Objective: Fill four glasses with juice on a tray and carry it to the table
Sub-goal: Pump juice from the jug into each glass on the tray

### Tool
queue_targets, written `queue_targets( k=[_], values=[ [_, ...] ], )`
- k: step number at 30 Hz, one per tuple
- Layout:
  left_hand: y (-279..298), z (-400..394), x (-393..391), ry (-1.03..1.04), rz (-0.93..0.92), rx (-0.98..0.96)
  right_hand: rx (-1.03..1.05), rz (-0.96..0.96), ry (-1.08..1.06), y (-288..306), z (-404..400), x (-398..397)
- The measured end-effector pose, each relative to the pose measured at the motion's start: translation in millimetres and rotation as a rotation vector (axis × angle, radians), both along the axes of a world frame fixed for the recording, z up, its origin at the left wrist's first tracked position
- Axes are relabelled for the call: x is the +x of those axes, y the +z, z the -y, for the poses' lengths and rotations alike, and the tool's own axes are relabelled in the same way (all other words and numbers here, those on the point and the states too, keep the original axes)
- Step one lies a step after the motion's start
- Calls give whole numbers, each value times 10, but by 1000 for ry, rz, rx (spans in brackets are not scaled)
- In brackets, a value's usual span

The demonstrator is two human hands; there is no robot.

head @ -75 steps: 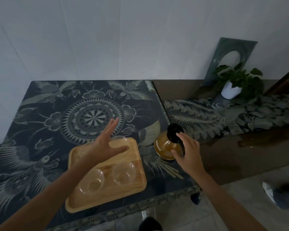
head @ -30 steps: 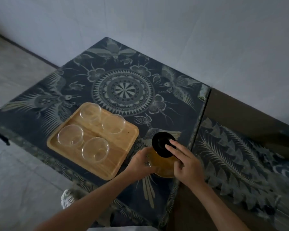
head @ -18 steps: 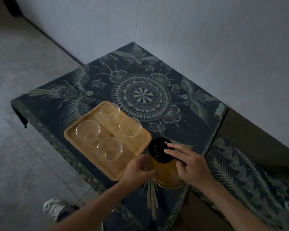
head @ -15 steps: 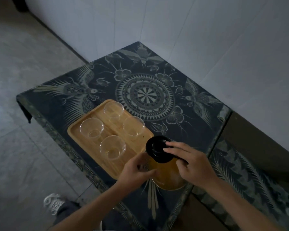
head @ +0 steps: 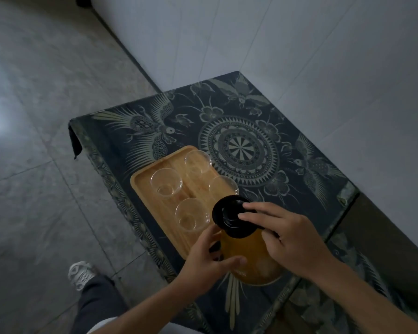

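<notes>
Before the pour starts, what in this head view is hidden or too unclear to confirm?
- Pitcher handle: hidden under the left hand.
- Lid seating: right hand fingers cover its near edge; whether it is loose is unclear.
- Far-right glass: lower part hidden by the lid.
- Tray near corner: behind hand and pitcher.
- Pitcher lettering: too small, dim.
</notes>
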State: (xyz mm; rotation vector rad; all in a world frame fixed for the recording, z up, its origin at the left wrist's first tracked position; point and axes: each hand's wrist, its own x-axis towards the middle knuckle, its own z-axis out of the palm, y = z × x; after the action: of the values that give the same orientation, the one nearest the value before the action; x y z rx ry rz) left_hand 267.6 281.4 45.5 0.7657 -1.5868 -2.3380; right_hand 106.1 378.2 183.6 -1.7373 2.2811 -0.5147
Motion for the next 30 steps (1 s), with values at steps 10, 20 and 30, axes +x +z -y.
queue_targets(
  k=[10,20,30],
  values=[
    [-115,-16,116,-20,7,147,179,-13,-8,-54,234,104],
    [-170,-22,101,-6,-1,165,295,-41,-6,6,457,152],
    [-222,-39,29,-10,-20,215,405,-78,13,91,647,145]
  ],
)
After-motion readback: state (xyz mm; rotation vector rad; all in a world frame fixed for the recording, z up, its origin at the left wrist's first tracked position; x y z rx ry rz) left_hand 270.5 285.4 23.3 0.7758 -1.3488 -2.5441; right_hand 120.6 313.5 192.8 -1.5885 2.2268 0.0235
